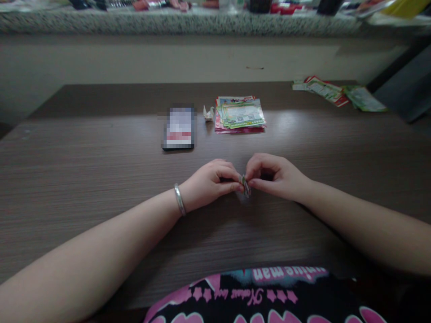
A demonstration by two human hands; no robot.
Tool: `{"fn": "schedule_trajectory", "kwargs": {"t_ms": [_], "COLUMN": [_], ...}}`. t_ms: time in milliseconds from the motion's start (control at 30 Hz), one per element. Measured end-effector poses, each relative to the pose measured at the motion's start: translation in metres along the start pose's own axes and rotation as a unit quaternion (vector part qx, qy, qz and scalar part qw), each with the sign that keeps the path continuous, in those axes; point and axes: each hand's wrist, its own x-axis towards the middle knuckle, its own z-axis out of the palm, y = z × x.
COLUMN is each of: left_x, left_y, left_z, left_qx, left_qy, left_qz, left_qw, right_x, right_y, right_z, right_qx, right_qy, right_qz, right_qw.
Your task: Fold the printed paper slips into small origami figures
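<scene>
My left hand (210, 181) and my right hand (272, 176) meet over the middle of the dark wooden table (84, 157). Both pinch one small folded piece of coloured paper (245, 185) between thumb and fingers, just above the tabletop. A silver bangle (179, 199) circles my left wrist. Beyond the hands lies a stack of printed paper squares (240, 114), with a small white folded paper figure (208, 113) beside its left edge.
A phone (179, 128) lies face up left of the stack. More leaflets (336, 92) are scattered at the far right corner. A speckled stone ledge (188, 22) with assorted items runs along the back wall.
</scene>
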Motion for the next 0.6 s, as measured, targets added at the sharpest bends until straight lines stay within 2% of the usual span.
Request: {"fn": "schedule_trajectory", "kwargs": {"t_ms": [200, 300, 433, 600], "left_x": [0.0006, -0.0002, -0.0016, -0.0029], "left_y": [0.0, 0.0006, 0.0039, 0.0063], "left_z": [0.0001, 0.0006, 0.0014, 0.0024], "left_qx": [0.031, 0.081, 0.143, 0.151], "left_qy": [0.005, 0.0, -0.015, -0.032], "left_qz": [0.023, 0.035, 0.041, 0.029], "left_qw": [0.999, 0.996, 0.989, 0.987], "right_x": [-0.0004, -0.0002, 0.0004, 0.0011], "right_y": [-0.0017, -0.0016, -0.0026, -0.0027], "right_z": [0.0006, 0.0001, -0.0018, -0.0026], "right_qx": [-0.013, -0.033, -0.071, -0.06], "right_qy": [-0.002, -0.02, -0.055, -0.068], "right_qz": [0.035, 0.062, 0.05, 0.055], "right_qw": [0.999, 0.997, 0.995, 0.994]}}
